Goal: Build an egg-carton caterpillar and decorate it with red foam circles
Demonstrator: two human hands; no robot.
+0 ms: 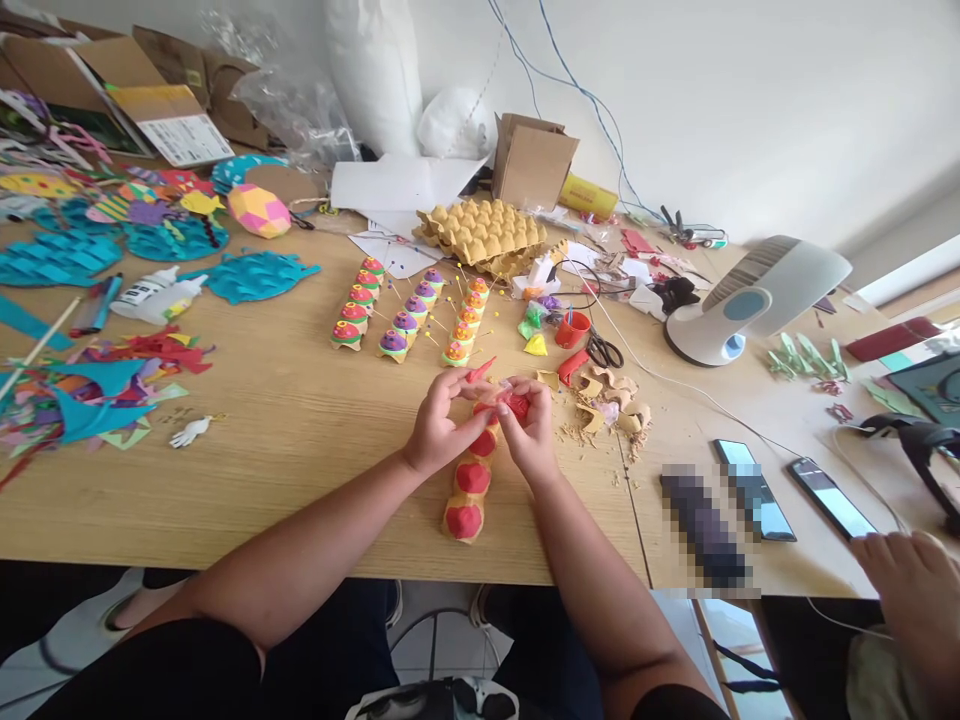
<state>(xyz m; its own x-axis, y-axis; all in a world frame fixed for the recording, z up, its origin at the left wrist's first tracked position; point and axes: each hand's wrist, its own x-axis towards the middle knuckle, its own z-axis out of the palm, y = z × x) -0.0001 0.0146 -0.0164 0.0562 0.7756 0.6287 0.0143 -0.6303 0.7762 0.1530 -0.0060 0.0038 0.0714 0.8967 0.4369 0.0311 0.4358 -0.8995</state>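
Observation:
An egg-carton strip [471, 480] with red painted domes lies on the wooden table [285, 450] near its front edge. My left hand [439, 420] pinches a small red strip that points up and to the right, just above the far end of the egg-carton strip. My right hand [529, 425] is closed round the top red dome at that same end. Both hands touch each other over the piece.
Three finished painted carton rows [409, 310] stand behind my hands. Farther back are a yellow egg tray [487, 232], scissors [602, 350], an orange cup [573, 330] and carton scraps [611, 395]. Teal paper shapes and a glue bottle [154, 295] lie left. A fan [750, 300], phones [754, 490] and another person's hand [911, 590] are right.

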